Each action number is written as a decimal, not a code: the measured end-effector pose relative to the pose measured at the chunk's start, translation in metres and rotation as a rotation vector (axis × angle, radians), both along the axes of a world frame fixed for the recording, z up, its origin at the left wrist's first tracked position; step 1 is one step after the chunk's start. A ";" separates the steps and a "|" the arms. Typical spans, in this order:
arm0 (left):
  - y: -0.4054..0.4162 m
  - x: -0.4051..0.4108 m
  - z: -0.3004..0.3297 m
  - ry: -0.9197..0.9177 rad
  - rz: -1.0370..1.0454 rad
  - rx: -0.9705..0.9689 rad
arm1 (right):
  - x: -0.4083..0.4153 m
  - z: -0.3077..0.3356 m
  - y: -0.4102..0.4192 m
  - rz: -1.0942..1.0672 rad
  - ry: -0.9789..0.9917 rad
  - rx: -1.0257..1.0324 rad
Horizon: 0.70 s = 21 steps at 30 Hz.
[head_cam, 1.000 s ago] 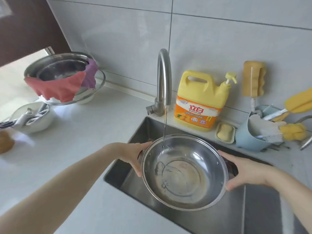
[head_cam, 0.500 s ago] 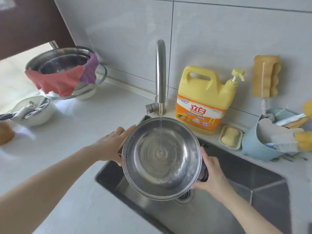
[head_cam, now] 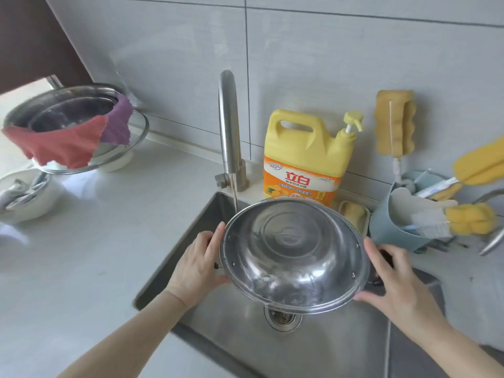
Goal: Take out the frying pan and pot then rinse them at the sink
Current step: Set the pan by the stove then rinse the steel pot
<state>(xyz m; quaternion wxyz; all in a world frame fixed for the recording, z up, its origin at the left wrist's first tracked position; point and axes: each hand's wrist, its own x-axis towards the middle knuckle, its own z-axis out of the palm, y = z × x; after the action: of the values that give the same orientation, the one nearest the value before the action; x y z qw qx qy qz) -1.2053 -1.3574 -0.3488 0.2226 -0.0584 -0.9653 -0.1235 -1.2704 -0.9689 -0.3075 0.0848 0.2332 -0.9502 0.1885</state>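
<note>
Over the sink (head_cam: 321,347), shiny wet steel pot (head_cam: 293,255) tipped, both hands gripping

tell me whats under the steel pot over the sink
Under the tilted round steel pot lies the steel sink basin with its round drain strainer partly visible; the drain's far edge is covered by the pot.

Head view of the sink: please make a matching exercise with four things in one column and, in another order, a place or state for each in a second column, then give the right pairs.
Things:
1. steel pot
2. yellow detergent bottle
3. red cloth
4. soap bar

Places or states:
A. draped over the rim of a metal bowl on the left counter
B. lying in a small dish behind the sink
C. tilted over the sink, held at both sides
D. standing upright against the wall tiles, right of the faucet

Pairs: 1-C, 2-D, 3-A, 4-B
</note>
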 end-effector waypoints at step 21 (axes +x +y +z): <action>0.012 -0.010 0.104 0.556 -0.087 -0.181 | 0.023 0.111 0.020 0.104 0.682 -0.066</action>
<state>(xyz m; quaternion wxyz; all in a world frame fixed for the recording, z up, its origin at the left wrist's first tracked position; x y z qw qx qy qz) -1.2150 -1.3456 -0.2449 0.4671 -0.1510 -0.8709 -0.0255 -1.2477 -0.9492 -0.1967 0.3953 0.3280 -0.8474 0.1342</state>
